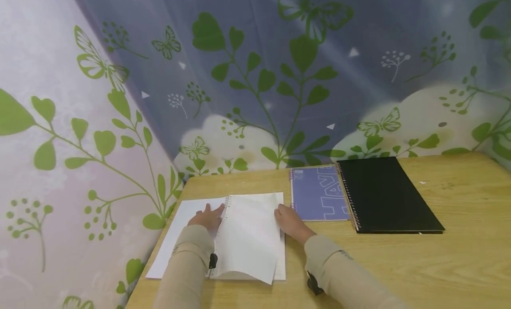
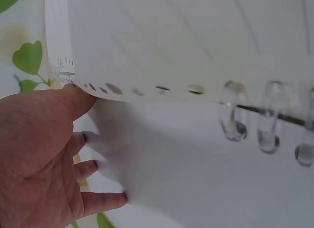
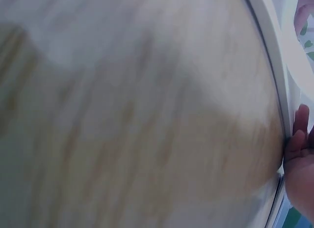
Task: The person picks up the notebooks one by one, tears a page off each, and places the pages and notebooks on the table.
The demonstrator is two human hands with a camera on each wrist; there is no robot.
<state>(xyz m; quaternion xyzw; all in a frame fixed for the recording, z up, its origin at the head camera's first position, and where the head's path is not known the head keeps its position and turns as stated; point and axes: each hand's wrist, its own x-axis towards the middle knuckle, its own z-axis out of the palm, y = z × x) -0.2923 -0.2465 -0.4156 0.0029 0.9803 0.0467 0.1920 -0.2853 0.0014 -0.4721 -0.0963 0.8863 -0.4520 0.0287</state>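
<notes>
Notebooks (image 1: 247, 238) 3, hands (image 1: 206, 218) 2

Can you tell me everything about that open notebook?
The open notebook has white, faintly lined paper and clear, plastic-looking rings. It lies on the wooden table, left of the blue notebook. One page sits askew, some holes off the rings. The left hand touches it beside the rings; the right hand, its right edge.

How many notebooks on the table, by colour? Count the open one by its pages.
White: 1, the open notebook
Purple-blue: 1, the closed notebook with outlined lettering
Black: 1, the large closed notebook
Total: 3
</notes>
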